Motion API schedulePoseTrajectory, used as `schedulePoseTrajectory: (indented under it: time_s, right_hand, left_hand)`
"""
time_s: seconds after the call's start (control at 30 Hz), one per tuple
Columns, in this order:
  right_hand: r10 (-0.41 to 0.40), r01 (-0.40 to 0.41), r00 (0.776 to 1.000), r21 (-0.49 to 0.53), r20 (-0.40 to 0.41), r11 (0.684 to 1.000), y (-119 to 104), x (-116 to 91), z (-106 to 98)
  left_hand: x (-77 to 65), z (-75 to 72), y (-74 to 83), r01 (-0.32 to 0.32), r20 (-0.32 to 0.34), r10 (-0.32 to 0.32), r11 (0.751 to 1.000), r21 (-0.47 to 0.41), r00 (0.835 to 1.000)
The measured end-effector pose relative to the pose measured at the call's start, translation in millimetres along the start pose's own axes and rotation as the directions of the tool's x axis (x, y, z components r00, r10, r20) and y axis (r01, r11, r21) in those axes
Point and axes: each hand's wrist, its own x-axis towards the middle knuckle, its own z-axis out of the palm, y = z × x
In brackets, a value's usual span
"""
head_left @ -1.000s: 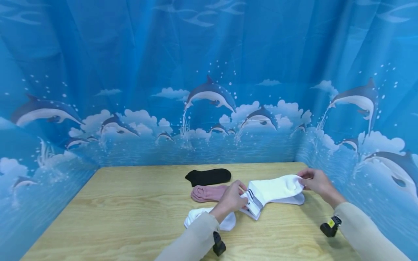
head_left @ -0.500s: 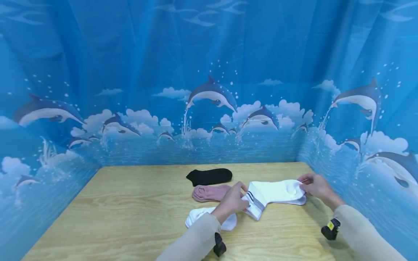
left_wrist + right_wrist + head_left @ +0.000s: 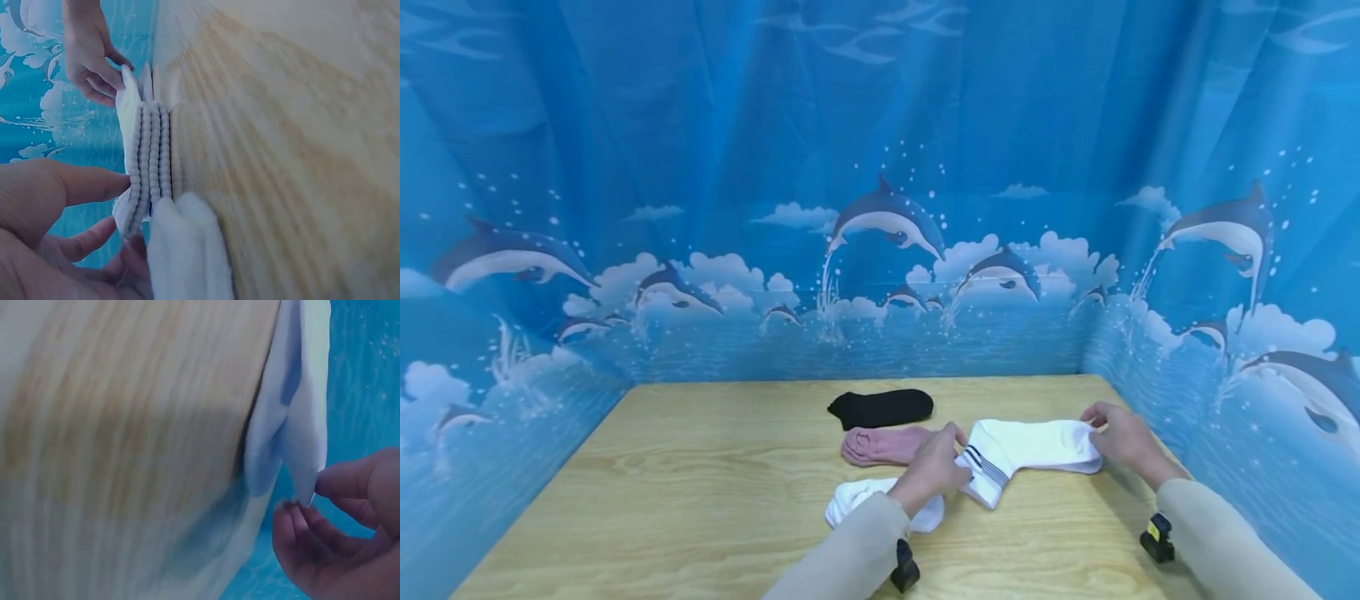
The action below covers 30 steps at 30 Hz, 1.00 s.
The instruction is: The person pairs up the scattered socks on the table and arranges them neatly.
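A pair of white socks (image 3: 1048,443) with dark stripes at the cuff lies stacked on the right of the table. My left hand (image 3: 932,468) pinches the cuff end; in the left wrist view the thumb presses on the ribbed cuff layers (image 3: 150,156) and the fingers reach round the other side. At the toe end, my right hand (image 3: 1126,440) pinches the tip of the upper sock. In the right wrist view that upper toe (image 3: 305,447) stands a little apart from the lower toe (image 3: 262,459), which rests at the table.
Black socks (image 3: 883,408) lie farthest back on the wooden table (image 3: 700,483), with pink socks (image 3: 880,446) in front of them. Other white socks (image 3: 850,498) lie nearest, partly under my left forearm. A blue dolphin-print curtain (image 3: 760,208) encloses the table's back and sides.
My right hand has lowered the upper sock's toe, so it now covers most of the lower sock. The left hand has stayed at the cuff.
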Motion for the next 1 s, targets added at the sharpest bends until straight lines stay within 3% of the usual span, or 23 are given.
schedulePoseTrajectory:
  time_s: [0.13, 0.3, 0.47, 0.7, 1.0]
  right_hand:
    - [-0.079, 0.075, 0.995, -0.055, -0.061, 0.996, -10, 0, -1]
    - [-0.187, 0.178, 0.975, -0.085, -0.121, 0.980, -24, 1, 0]
    - [-0.224, 0.221, 0.974, -0.090, -0.029, 0.971, -30, -1, 4]
    - [-0.212, 0.221, 0.973, -0.109, 0.089, 0.969, -24, -4, 9]
    - [-0.160, 0.176, 0.971, -0.080, 0.179, 0.981, -22, -2, 8]
  left_hand:
    - [0.3, 0.8, 2.1, -0.029, -0.031, 0.030, 0.998, 0.056, 0.999]
    - [2.7, 4.2, 3.7, -0.121, -0.070, 0.131, 0.984, 0.128, 0.989]
    - [5.4, 9.0, 2.4, -0.198, -0.033, 0.209, 0.957, 0.212, 0.977]
    - [6.4, 13.0, 1.1, -0.157, 0.033, 0.154, 0.953, 0.261, 0.988]
    - [8.4, 12.4, 1.7, -0.116, 0.038, 0.110, 0.959, 0.260, 0.993]
